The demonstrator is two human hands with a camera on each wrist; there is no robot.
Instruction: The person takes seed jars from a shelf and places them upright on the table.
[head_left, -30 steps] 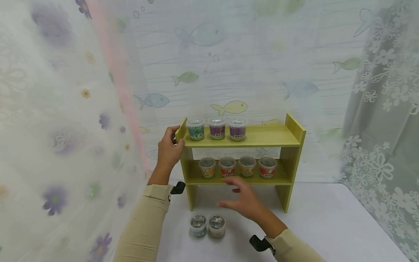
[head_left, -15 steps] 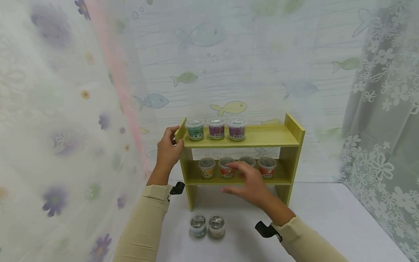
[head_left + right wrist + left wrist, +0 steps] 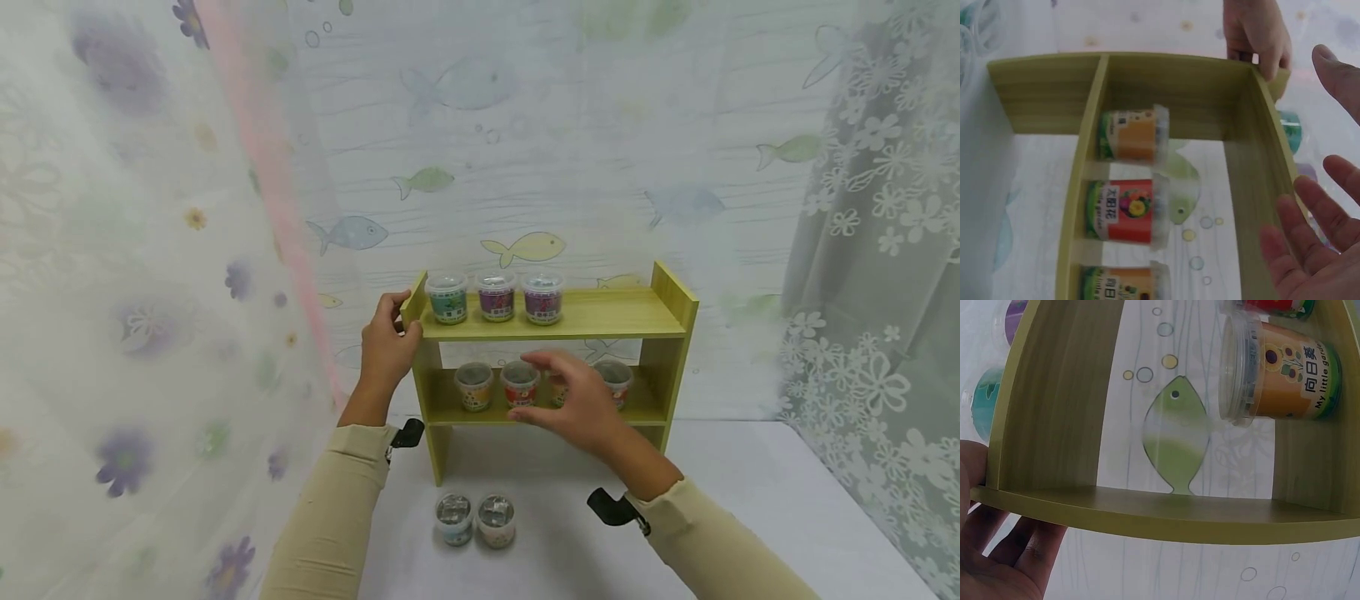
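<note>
My left hand (image 3: 388,337) grips the upper left side panel of a small two-tier wooden shelf (image 3: 615,308). In the left wrist view its fingers (image 3: 1038,547) curl at the outside of that panel. My right hand (image 3: 581,404), thumb and fingers apart and holding nothing, is in front of the lower tier. It overlaps the third cup (image 3: 558,390) and part of the fourth cup (image 3: 617,379) there. Further left on this tier stand an orange-labelled plastic cup (image 3: 474,390) and a red-labelled cup (image 3: 520,387). The right wrist view shows the right fingers (image 3: 1310,240) spread beside the upper board.
On the top tier stand a green-labelled cup (image 3: 448,302) and two purple-labelled cups (image 3: 497,300). Two lidded cups (image 3: 454,518) sit side by side on the white table (image 3: 750,517) before the shelf. Patterned curtains (image 3: 585,150) hang behind and at both sides.
My right hand has risen and shifted right, from below the lower tier's front edge to in front of its cups. My left hand keeps its grip on the shelf.
</note>
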